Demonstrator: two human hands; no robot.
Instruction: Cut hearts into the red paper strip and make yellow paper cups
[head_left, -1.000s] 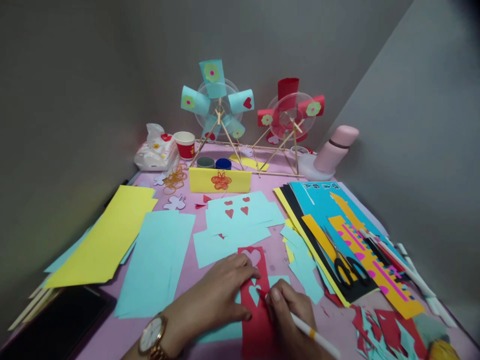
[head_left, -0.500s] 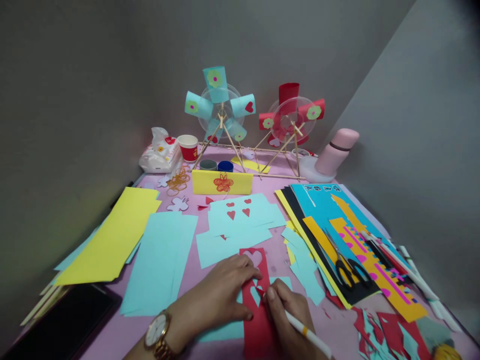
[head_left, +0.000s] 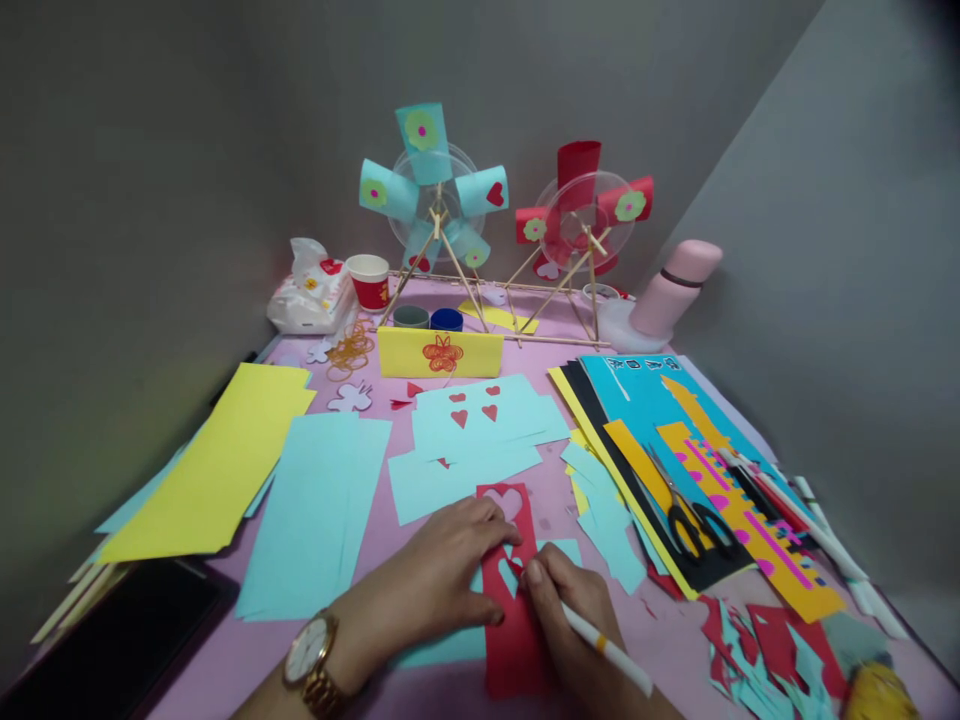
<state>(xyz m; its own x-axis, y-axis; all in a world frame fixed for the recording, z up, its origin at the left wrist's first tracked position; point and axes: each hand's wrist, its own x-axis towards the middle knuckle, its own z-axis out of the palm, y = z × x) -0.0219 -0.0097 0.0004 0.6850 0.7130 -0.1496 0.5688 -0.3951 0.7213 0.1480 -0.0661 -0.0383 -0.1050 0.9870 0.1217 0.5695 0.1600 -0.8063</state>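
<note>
A strip of red paper [head_left: 517, 650] lies over light blue paper in front of me, with a heart-shaped opening near its far end. A second opening, showing light blue, lies between my hands, with a small red flap at its edge. My left hand [head_left: 442, 570], a gold watch [head_left: 309, 650] on its wrist, rests on the strip's left side, fingers bent forward and thumb apart. My right hand [head_left: 574, 620] is closed around a white pen-shaped tool [head_left: 607, 650] with a yellow band. Its tip is hidden by my fingers at the second opening.
Light blue sheets [head_left: 319, 510], yellow paper [head_left: 217, 460] and a dark phone [head_left: 120, 640] lie left. Scissors [head_left: 694, 520] rest on coloured sheets at right, above paper scraps [head_left: 765, 660]. Behind stand a blue paper wheel [head_left: 424, 145], a red one [head_left: 577, 180] and a pink bottle [head_left: 679, 285].
The camera view has shifted slightly, so most things sit a little higher in the picture. My right hand has moved the tool slightly; the left hand stays on the red strip.
</note>
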